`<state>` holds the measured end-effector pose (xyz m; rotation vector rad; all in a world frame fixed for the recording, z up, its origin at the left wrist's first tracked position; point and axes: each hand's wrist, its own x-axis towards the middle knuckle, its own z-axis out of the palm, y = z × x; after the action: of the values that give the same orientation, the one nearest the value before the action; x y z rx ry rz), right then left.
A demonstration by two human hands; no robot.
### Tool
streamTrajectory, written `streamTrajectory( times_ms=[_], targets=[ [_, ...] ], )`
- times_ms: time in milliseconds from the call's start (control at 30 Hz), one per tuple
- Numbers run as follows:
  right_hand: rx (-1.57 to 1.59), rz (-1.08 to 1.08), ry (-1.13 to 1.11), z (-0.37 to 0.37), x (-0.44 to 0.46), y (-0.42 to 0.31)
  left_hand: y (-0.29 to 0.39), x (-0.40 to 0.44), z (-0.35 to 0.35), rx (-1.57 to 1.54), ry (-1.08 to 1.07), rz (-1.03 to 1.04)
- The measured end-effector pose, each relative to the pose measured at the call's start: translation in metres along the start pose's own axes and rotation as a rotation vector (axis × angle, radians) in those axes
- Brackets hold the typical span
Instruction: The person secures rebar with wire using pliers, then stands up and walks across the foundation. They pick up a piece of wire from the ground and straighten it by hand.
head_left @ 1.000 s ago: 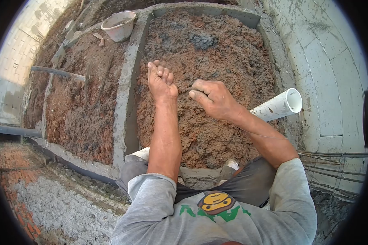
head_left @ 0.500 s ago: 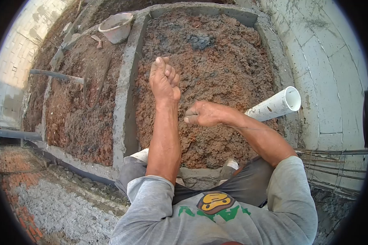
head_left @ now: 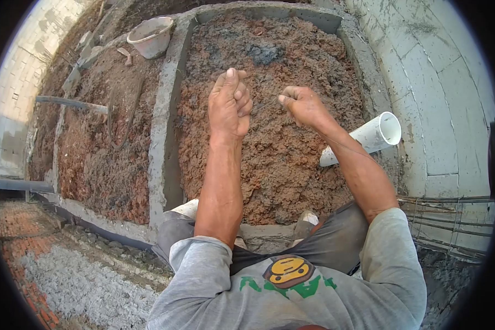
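My left hand (head_left: 229, 107) is raised above the rough reddish-brown soil (head_left: 275, 181), fingers curled in and thumb pressed on the index finger. What it grips, if anything, is too small to make out. To its right, my right hand (head_left: 306, 108) is closed in a pinch at about the same height, pointing toward the left one. A thin strand (head_left: 357, 152), string or wire, trails from the right hand back along the forearm. Below that forearm a white plastic pipe (head_left: 363, 137) sticks up at a slant from the soil.
Concrete beams (head_left: 160, 132) frame the soil bed. Back left, a dirty bucket (head_left: 151, 41) stands near a small tool-like piece (head_left: 125, 55). A grey pipe (head_left: 71, 102) and a bent hose-like loop (head_left: 114, 135) lie left. Steel bars (head_left: 451, 213) run along the right below a block wall (head_left: 434, 110).
My right hand has moved up and to the right, farther from the left hand and still pinched. The left hand has shifted slightly up and right.
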<state>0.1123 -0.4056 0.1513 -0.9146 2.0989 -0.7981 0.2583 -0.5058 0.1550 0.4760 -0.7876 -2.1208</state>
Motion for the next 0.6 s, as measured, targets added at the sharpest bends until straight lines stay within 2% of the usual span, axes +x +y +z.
streamTrajectory(
  times_ms=[67,133,167,233,300,367,433,467,533,567,600],
  targets=[
    [-0.142,-0.136,-0.140,0.018,0.000,0.011,0.002,0.001,-0.002,-0.088,-0.038,-0.023],
    [-0.165,-0.365,-0.336,0.042,-0.007,0.021,0.004,0.003,-0.006,-0.170,-0.072,-0.044],
    [-0.161,-0.369,-0.339,0.048,-0.014,0.022,0.004,0.004,-0.010,-0.214,-0.046,-0.056],
    [-0.172,-0.468,-0.663,0.047,-0.034,0.003,0.004,0.006,-0.018,-0.251,-0.013,-0.063],
    [-0.106,-0.536,-0.731,0.036,-0.044,-0.010,0.002,0.008,-0.025,-0.168,0.124,0.042],
    [-0.049,-0.594,-0.800,0.020,-0.054,-0.022,0.004,0.011,-0.034,-0.165,0.136,0.088],
    [0.011,-0.698,-0.622,0.003,-0.061,-0.035,0.007,0.012,-0.036,-0.152,0.139,0.154],
    [0.007,-0.700,-0.622,-0.004,-0.064,-0.041,0.007,0.012,-0.035,-0.154,0.139,0.157],
    [0.162,-0.564,-0.195,-0.014,-0.067,-0.048,0.005,0.008,-0.027,-0.087,0.157,0.196],
    [0.159,-0.563,-0.190,-0.016,-0.061,-0.045,0.003,0.006,-0.026,-0.090,0.153,0.194],
    [0.137,-0.539,0.042,-0.016,-0.047,-0.037,0.002,0.005,-0.023,-0.082,0.139,0.163]
  ],
)
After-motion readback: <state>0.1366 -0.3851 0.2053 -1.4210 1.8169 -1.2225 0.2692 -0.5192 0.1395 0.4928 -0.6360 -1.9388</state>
